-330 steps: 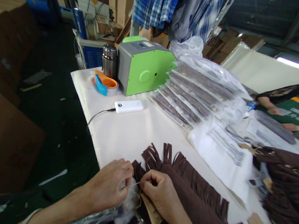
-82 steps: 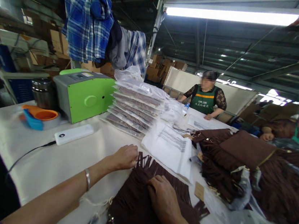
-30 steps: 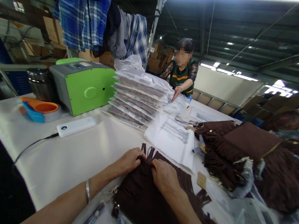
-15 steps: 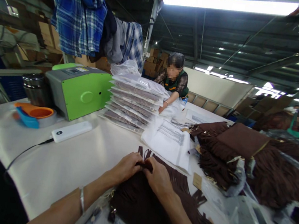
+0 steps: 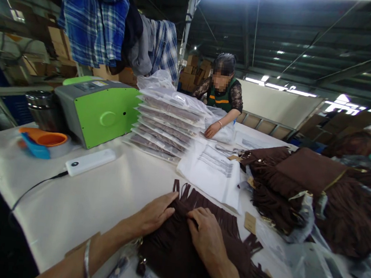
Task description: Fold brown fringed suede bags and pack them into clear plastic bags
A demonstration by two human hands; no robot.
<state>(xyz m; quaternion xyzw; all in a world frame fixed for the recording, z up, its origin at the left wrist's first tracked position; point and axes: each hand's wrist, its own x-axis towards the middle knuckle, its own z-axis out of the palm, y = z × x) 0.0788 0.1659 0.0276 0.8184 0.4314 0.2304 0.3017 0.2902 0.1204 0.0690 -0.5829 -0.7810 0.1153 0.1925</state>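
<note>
A dark brown fringed bag (image 5: 174,255) lies on the white table (image 5: 83,198) in front of me, its fringe spread toward the far side. My left hand (image 5: 158,212) rests at the bag's far left edge, its fingers stretched over the fringe and the thumb a little apart. To its right, my right hand (image 5: 206,231) lies on top of the bag with curved, slightly spread fingers. The two hands are apart. A brown tag (image 5: 250,222) is right of the fringe.
Packed plastic bags (image 5: 167,123) are stacked beyond my hands, beside white printed sheets (image 5: 213,169). More brown fringed bags (image 5: 310,172) are piled at right. A green machine (image 5: 107,113), white power bank (image 5: 90,162) and orange tape roll (image 5: 48,138) stand left. A person (image 5: 221,91) reaches across opposite.
My hands have moved apart and loosened from the brown material they pinched together. My right hand has shifted right onto the bag. The person opposite is more upright, with a hand beside the stack.
</note>
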